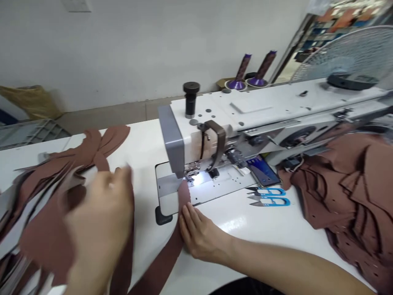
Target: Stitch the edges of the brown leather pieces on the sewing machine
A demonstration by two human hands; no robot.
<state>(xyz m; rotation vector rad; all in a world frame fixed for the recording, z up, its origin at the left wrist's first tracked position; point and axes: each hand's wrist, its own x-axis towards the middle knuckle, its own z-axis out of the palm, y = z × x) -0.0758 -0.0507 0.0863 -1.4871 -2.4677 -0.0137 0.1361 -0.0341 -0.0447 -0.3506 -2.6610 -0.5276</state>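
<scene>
A brown leather-like strip [166, 262] curves over the white table up to the lit needle area of a sewing machine [196, 143]. My right hand [198, 231] grips this strip just in front of the needle plate [172, 205], fingers pressed together along its edge. Left of the machine, my left hand [102, 217] is raised and smeared by motion, its fingers curled. A second brown strip [124, 262] runs down along its inner side and appears pinched in it. Beside and beneath that hand lies a heap of brown pieces [52, 233].
Two blue-handled thread snips [273, 196] lie right of the needle plate, near a phone [262, 170]. Stacked brown pieces [346, 184] cover the table's right side. Thread cones [242, 73] stand behind the machine. A grey crate [33, 133] sits at the back left, a fan [346, 57] at the right.
</scene>
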